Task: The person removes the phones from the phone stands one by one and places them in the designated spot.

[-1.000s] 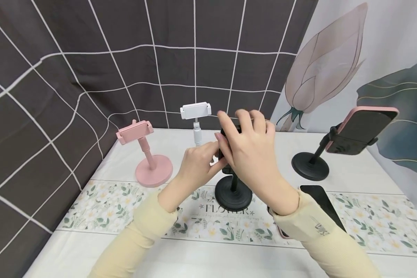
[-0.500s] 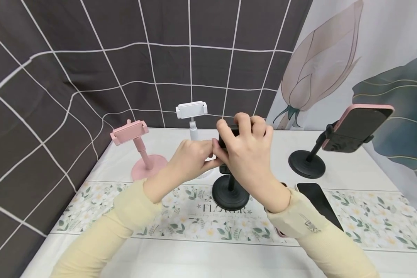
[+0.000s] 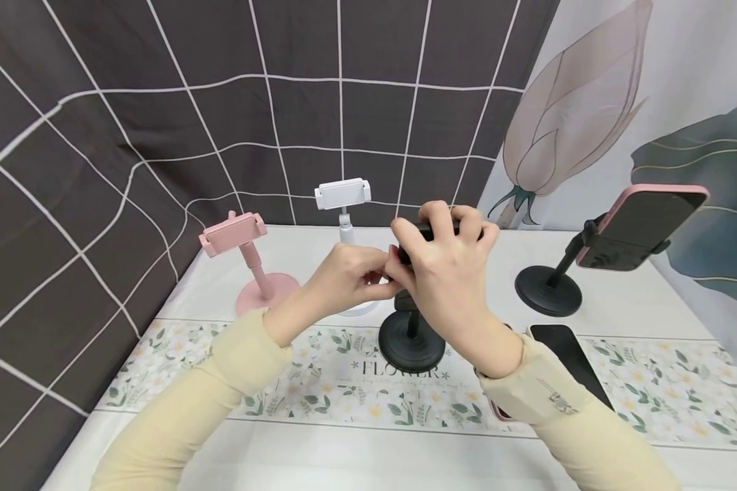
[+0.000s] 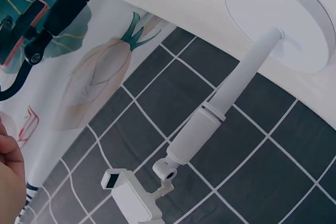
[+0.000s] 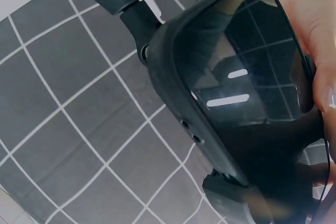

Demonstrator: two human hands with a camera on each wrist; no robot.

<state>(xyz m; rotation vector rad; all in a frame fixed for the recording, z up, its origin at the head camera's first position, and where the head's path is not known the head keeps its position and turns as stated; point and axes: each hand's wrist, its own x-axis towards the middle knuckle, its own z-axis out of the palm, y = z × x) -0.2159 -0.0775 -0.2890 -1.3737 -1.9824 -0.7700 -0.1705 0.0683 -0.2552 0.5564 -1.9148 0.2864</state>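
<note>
A flat black glass-faced phone [image 5: 241, 72], likely stiff and slippery, best held by its rim, is clamped above the white cloth-covered worktop [image 3: 319, 457], forward of its back edge, right grip [image 3: 450, 269] clasping it, left grip's [image 3: 347, 274] hold indeterminable.

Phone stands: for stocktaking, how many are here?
4: pink phone stand at left, white phone stand behind left hand, front black phone stand partly behind right hand, rear black phone stand, far right.

The white bench [image 3: 344, 457] is holding a pink stand [image 3: 259, 276], a white stand [image 3: 347, 233] and two black stands [image 3: 399, 351] [image 3: 548, 293]. A phone [image 3: 570, 358] and something pink-edged [image 3: 500, 413], mostly hidden, are lying there too.
</note>
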